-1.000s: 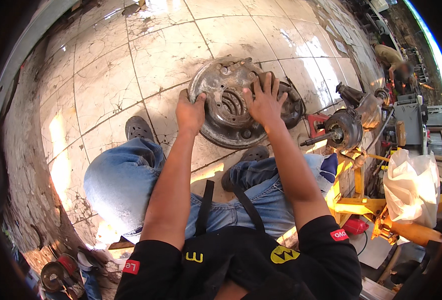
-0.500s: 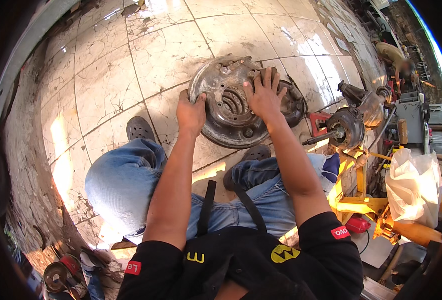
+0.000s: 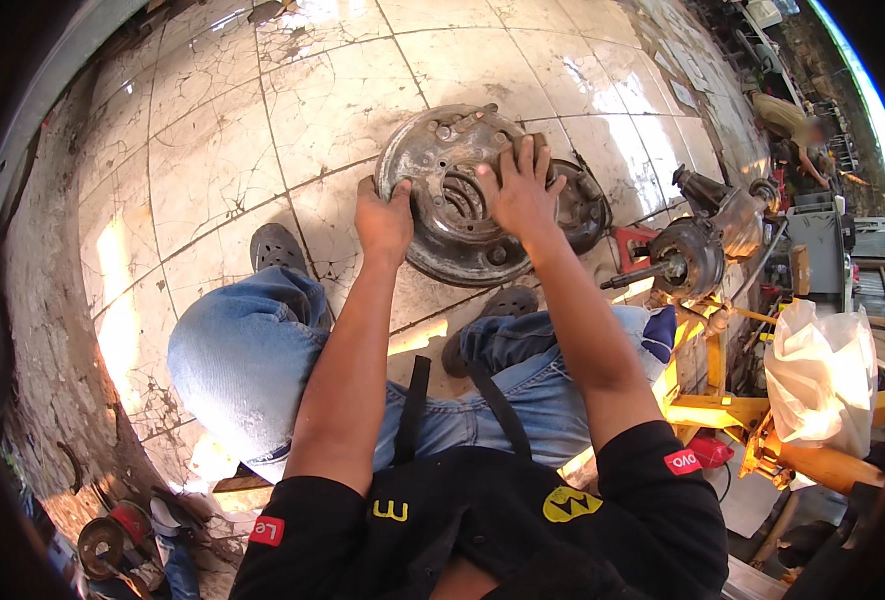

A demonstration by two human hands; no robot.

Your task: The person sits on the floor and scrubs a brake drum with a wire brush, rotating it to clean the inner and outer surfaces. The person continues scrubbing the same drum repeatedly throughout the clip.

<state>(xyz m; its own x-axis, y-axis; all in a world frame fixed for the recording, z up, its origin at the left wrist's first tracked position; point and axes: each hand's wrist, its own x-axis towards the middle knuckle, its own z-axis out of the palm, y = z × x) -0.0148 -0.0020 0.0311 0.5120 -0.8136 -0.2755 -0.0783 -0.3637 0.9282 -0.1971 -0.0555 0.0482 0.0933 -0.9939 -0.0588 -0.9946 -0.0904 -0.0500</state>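
Note:
A worn, greasy metal brake backing plate (image 3: 443,245), round with a large centre hole and several bolts, lies over other parts on the tiled floor in front of me. My left hand (image 3: 384,220) is closed on its left rim, the thumb on top and the fingertips hidden underneath. Across the plate's right side, my right hand (image 3: 524,195) rests palm down, fingers apart and slightly bent. A coil spring (image 3: 466,196) shows through the centre hole. Another dark round metal part (image 3: 585,208) sticks out from under the plate at the right.
To the right lies an axle assembly (image 3: 690,257) with a hub and shaft, next to a red stand (image 3: 634,246). A yellow metal frame (image 3: 718,410) carries a pale plastic bag (image 3: 821,365). An angle grinder (image 3: 108,545) lies lower left. Another person (image 3: 788,120) bends at the far right.
My right hand has shifted slightly left on the plate, with its fingers a little closer together. My left hand keeps its grip on the rim.

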